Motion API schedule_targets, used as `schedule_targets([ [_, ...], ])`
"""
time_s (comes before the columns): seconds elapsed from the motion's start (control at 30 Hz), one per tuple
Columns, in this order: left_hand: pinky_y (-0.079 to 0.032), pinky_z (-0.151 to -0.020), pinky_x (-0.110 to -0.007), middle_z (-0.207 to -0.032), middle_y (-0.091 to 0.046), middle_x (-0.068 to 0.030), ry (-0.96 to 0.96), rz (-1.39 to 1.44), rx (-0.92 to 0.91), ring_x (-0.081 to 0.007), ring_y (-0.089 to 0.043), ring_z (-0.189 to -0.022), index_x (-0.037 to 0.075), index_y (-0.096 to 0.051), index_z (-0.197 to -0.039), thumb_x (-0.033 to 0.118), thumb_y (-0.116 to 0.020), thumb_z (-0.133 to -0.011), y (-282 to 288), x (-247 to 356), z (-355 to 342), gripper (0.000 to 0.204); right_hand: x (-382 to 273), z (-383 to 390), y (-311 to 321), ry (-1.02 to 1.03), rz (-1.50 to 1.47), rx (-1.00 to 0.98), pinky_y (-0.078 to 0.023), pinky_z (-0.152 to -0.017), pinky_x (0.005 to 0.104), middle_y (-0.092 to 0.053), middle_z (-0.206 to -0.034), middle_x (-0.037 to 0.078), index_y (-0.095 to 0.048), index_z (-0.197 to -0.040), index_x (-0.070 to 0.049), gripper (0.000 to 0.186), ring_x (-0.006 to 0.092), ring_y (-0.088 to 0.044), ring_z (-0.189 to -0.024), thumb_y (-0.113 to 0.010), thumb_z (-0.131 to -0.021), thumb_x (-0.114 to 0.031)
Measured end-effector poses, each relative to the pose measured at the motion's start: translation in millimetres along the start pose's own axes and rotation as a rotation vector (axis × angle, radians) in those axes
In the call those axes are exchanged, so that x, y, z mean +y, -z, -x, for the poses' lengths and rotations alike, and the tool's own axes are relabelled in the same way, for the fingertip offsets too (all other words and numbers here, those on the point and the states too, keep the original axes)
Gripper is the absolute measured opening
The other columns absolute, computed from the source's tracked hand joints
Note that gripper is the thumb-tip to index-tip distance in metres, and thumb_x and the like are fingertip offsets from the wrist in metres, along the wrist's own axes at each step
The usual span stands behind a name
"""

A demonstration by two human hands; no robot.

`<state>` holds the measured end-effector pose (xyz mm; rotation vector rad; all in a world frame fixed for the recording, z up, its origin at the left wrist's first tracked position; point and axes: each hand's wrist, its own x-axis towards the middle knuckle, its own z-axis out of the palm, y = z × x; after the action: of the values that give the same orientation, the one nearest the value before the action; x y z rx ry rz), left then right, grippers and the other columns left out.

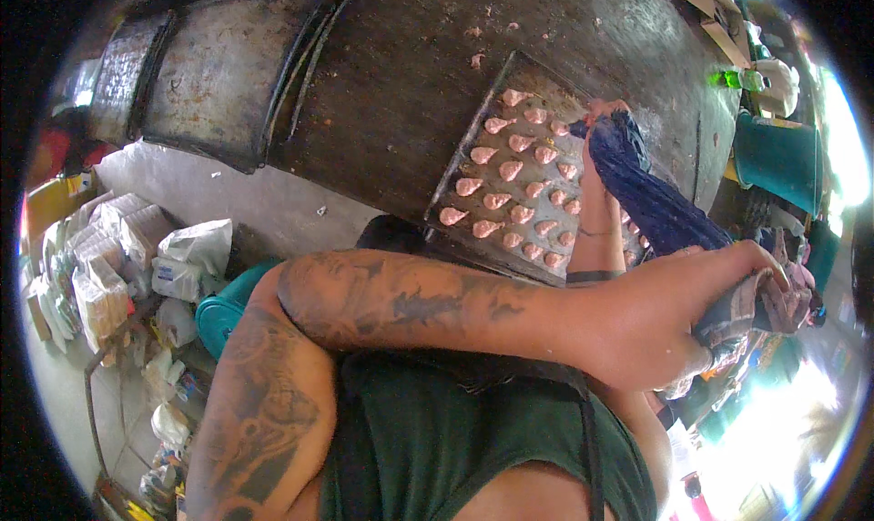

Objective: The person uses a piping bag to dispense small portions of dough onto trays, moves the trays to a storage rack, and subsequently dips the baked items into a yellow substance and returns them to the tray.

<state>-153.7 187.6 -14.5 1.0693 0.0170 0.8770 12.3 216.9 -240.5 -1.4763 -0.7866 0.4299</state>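
Observation:
My tattooed left arm reaches across my body to the right, and my left hand (pixel 660 316) is closed on a bundled plaid cloth (pixel 733 316). My right hand (pixel 605 116) is farther off, over the tray's far right part, its fingers closed on a dark blue cloth (pixel 651 189). This cloth hangs from it toward my left hand; whether the two cloths join is hidden. Under my right forearm lies a dark metal baking tray (pixel 455 171) with rows of pink teardrop-shaped dollops (pixel 511 171). My forearm and the blue cloth cover part of the tray.
The tray rests on a dark, crumb-flecked table (pixel 391 93). Other worn baking trays (pixel 232 66) lie at the far left. Bagged packages (pixel 105 289) and a teal bucket (pixel 228 312) stand below on the left. A green bin (pixel 774 161) and a green bottle (pixel 739 80) are at right.

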Motion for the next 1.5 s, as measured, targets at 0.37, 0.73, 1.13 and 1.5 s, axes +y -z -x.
schedule_targets([
  [0.37,-0.047,-0.091,-0.042,-0.110,-0.064,-0.0231,0.049,0.051,-0.009,-0.0393,-0.062,-0.109,0.003,-0.042,-0.132,-0.006,-0.058,-0.075,-64,-43,-16,0.060,9,-10,76,0.023,0.033,-0.008,-0.044,-0.076,0.0344,-0.056,-0.085,0.005,-0.054,-0.091,-0.005,0.010,0.0189,-0.052,-0.079,-0.063,-0.091,-0.008],
  [0.73,-0.042,-0.102,-0.039,-0.120,-0.062,-0.0196,0.052,0.083,-0.002,-0.0314,-0.057,-0.122,0.003,-0.040,-0.134,-0.008,-0.060,-0.075,-111,-76,-26,0.064,20,-38,136,0.090,0.226,-0.051,-0.044,-0.076,0.0344,-0.058,-0.087,0.005,-0.055,-0.094,-0.005,0.013,0.0200,-0.053,-0.081,-0.066,-0.089,-0.009],
  [1.13,-0.047,-0.077,-0.039,-0.092,-0.054,-0.0130,0.264,0.464,-0.075,-0.0238,-0.055,-0.088,0.009,-0.041,-0.121,-0.005,-0.064,-0.076,-193,-50,-99,0.053,-47,-35,209,0.469,0.087,0.327,-0.046,-0.081,0.0358,-0.062,-0.091,0.007,-0.060,-0.103,-0.003,0.026,0.0220,-0.057,-0.088,-0.074,-0.084,-0.012],
  [1.5,-0.050,-0.081,-0.040,-0.095,-0.060,-0.0144,-0.080,0.452,-0.283,-0.0269,-0.060,-0.090,-0.002,-0.045,-0.122,0.003,-0.065,-0.076,-247,-99,-60,0.050,-64,-23,225,0.298,0.303,0.343,-0.045,-0.090,0.0379,-0.063,-0.102,0.007,-0.061,-0.109,-0.004,0.030,0.0210,-0.058,-0.100,-0.075,-0.084,-0.008],
])
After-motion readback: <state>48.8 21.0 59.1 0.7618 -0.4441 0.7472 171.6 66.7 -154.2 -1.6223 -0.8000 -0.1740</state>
